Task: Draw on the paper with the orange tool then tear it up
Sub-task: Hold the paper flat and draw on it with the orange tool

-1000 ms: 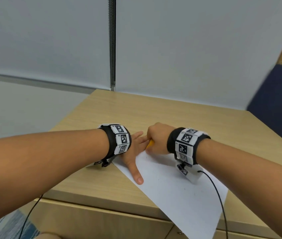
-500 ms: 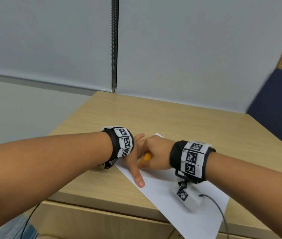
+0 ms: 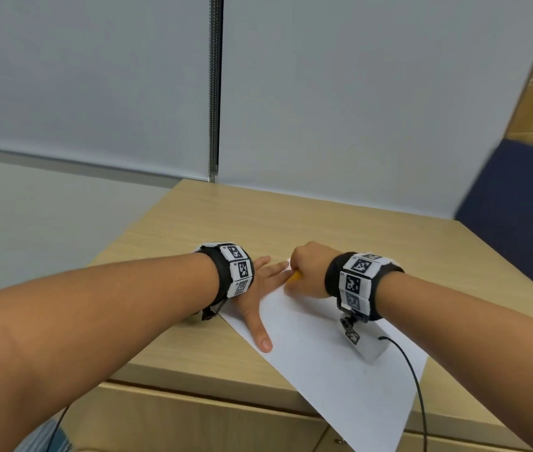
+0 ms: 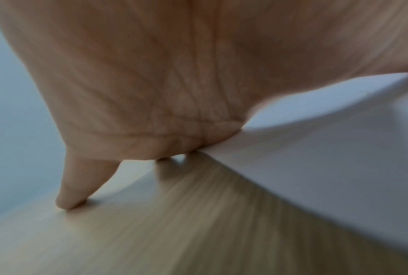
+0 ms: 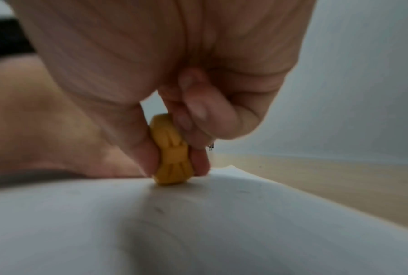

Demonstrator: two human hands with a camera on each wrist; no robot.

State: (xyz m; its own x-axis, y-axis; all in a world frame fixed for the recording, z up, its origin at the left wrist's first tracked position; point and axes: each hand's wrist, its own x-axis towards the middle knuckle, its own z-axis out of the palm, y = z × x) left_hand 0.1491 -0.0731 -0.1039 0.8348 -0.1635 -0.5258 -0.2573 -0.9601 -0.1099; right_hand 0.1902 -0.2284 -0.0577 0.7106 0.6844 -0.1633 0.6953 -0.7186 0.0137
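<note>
A white sheet of paper (image 3: 333,363) lies askew on the wooden desk (image 3: 323,230), its near corner hanging over the front edge. My left hand (image 3: 260,288) lies flat with straight fingers, pressing down the paper's left edge (image 4: 315,167). My right hand (image 3: 309,270) pinches a small orange tool (image 3: 296,276) between thumb and fingers. In the right wrist view the orange tool (image 5: 172,154), ribbed like a bow, touches the paper (image 5: 198,223) near its far corner. Faint marks show on the sheet.
A grey partition wall (image 3: 356,109) stands behind the desk. A dark blue panel (image 3: 519,230) borders the desk on the right. A black cable (image 3: 412,370) runs from my right wrist across the paper and over the front edge.
My right hand with the orange tool slid toward me across the paper, then back up to the far corner. The left hand stayed pressed on the sheet.
</note>
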